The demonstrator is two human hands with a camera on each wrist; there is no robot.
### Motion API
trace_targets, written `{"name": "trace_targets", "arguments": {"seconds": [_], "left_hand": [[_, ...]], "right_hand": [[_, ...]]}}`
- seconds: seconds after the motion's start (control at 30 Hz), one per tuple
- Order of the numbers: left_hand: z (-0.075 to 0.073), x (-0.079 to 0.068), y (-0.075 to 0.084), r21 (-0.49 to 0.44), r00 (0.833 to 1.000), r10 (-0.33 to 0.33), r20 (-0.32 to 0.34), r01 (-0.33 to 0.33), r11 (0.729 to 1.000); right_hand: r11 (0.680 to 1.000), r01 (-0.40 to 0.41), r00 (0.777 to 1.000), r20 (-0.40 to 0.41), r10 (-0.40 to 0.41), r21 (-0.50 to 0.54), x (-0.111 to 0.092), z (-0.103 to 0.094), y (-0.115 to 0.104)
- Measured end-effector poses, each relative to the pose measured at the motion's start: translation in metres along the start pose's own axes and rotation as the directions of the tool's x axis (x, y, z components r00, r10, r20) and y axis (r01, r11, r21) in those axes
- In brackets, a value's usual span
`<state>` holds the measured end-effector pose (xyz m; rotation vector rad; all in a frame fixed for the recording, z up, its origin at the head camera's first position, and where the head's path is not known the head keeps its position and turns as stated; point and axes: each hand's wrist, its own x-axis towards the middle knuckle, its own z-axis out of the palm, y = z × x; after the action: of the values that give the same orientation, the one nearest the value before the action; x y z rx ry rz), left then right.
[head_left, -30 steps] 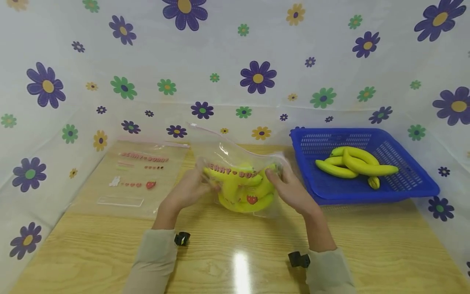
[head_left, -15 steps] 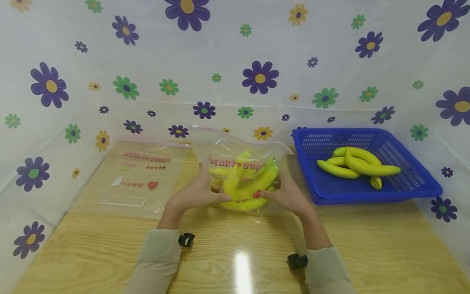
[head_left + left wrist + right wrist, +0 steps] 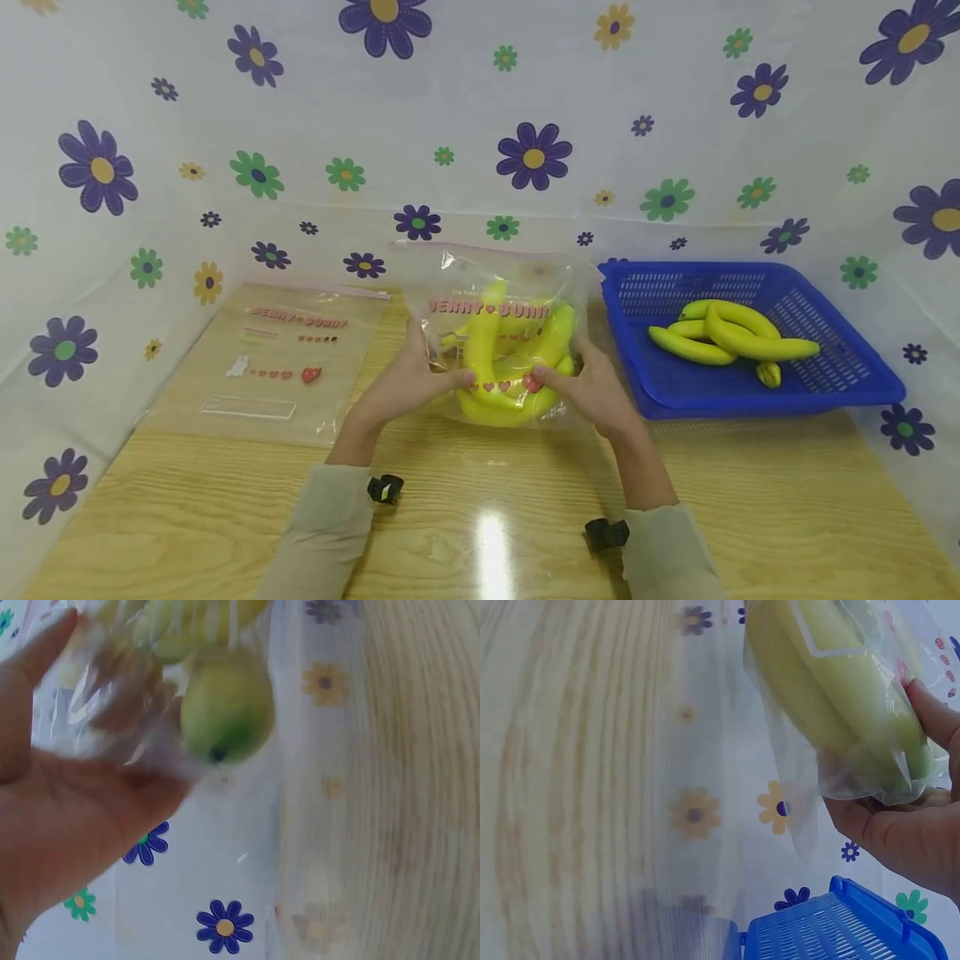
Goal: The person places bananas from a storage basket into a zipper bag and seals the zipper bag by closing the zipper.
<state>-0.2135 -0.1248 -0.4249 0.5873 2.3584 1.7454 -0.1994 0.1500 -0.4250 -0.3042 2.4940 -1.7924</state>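
A clear zip bag [image 3: 525,265] with pink lettering and several yellow bananas [image 3: 480,342] inside stands upright in the middle of the head view. My left hand [image 3: 405,379] grips its left side, thumb in front and fingers behind. On the other side my right hand [image 3: 597,390] holds the bag the same way, its thumb by the printed strawberry. The left wrist view has a banana's greenish tip [image 3: 229,709] beside the left palm. In the right wrist view, bananas [image 3: 829,682] press against the plastic above the right fingers.
A second, flat zip bag [image 3: 262,367] lies on the wooden table [image 3: 420,508] at the left. At the right, a blue plastic basket [image 3: 757,400] holds several bananas [image 3: 757,346]. A flower-printed sheet [image 3: 442,100] rises behind the table.
Both hands shifted from the bag's upper sides to a lower grip, thumbs in front. The bag now stands more upright, its top edge straighter. The basket and flat bag have stayed put.
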Motion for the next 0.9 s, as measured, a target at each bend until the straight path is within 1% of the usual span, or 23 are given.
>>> {"name": "trace_targets", "arguments": {"seconds": [0.17, 0.23, 0.27, 0.3, 0.4, 0.47, 0.53, 0.57, 0.63, 0.7, 0.77, 0.8, 0.87, 0.9], "left_hand": [[-0.004, -0.007, -0.003, -0.01, 0.996, -0.076, 0.037, 0.076, 0.997], [-0.005, -0.008, -0.002, 0.02, 0.995, -0.097, 0.025, 0.096, 0.995], [-0.004, -0.007, -0.001, 0.011, 0.994, -0.104, 0.014, 0.104, 0.995], [-0.004, -0.006, -0.001, 0.005, 0.994, -0.109, -0.005, 0.109, 0.994], [-0.002, -0.002, 0.003, -0.004, 0.988, -0.126, -0.094, 0.126, 0.992], [0.001, 0.001, 0.004, -0.017, 0.98, -0.123, -0.155, 0.121, 0.992], [0.003, 0.003, 0.002, 0.028, 0.971, -0.127, -0.204, 0.136, 0.99], [0.005, 0.004, 0.001, 0.062, 0.969, -0.132, -0.211, 0.148, 0.987], [0.007, 0.005, -0.003, 0.119, 0.968, -0.148, -0.205, 0.174, 0.978], [0.01, 0.005, -0.004, 0.187, 0.968, -0.163, -0.194, 0.199, 0.962], [0.013, 0.004, -0.001, 0.28, 0.968, -0.164, -0.188, 0.213, 0.936], [0.015, 0.003, 0.0, 0.33, 0.969, -0.162, -0.184, 0.216, 0.919], [0.02, 0.003, 0.003, 0.446, 0.973, -0.157, -0.169, 0.218, 0.868], [0.022, 0.003, 0.003, 0.505, 0.976, -0.162, -0.149, 0.216, 0.836]], "right_hand": [[1.0, 0.0, 1.0, -0.005, 0.0, 0.005, 0.001, 0.001, 0.001], [1.0, -0.002, 1.0, -0.014, 0.002, 0.011, 0.002, 0.003, 0.001], [1.0, -0.006, 1.0, -0.025, 0.006, 0.016, 0.002, 0.004, 0.001], [0.999, -0.022, 0.999, -0.035, 0.024, 0.042, 0.002, 0.005, 0.0], [0.987, -0.098, 0.99, -0.085, 0.109, 0.125, 0.004, 0.009, -0.002], [0.97, -0.138, 0.983, -0.09, 0.158, 0.198, 0.005, 0.01, -0.003], [0.96, -0.161, 0.98, -0.079, 0.183, 0.228, 0.005, 0.009, -0.003], [0.959, -0.166, 0.981, -0.06, 0.185, 0.229, 0.005, 0.009, -0.002], [0.958, -0.171, 0.984, -0.013, 0.179, 0.229, 0.005, 0.008, 0.001], [0.965, -0.173, 0.985, 0.007, 0.175, 0.199, 0.004, 0.007, 0.005], [0.971, -0.171, 0.985, 0.02, 0.17, 0.167, 0.005, 0.008, 0.008], [0.98, -0.146, 0.989, 0.014, 0.145, 0.136, 0.006, 0.008, 0.009], [0.995, -0.091, 0.996, 0.001, 0.091, 0.031, 0.006, 0.009, 0.01], [0.998, -0.042, 0.999, 0.005, 0.043, -0.045, 0.007, 0.01, 0.01]]}}
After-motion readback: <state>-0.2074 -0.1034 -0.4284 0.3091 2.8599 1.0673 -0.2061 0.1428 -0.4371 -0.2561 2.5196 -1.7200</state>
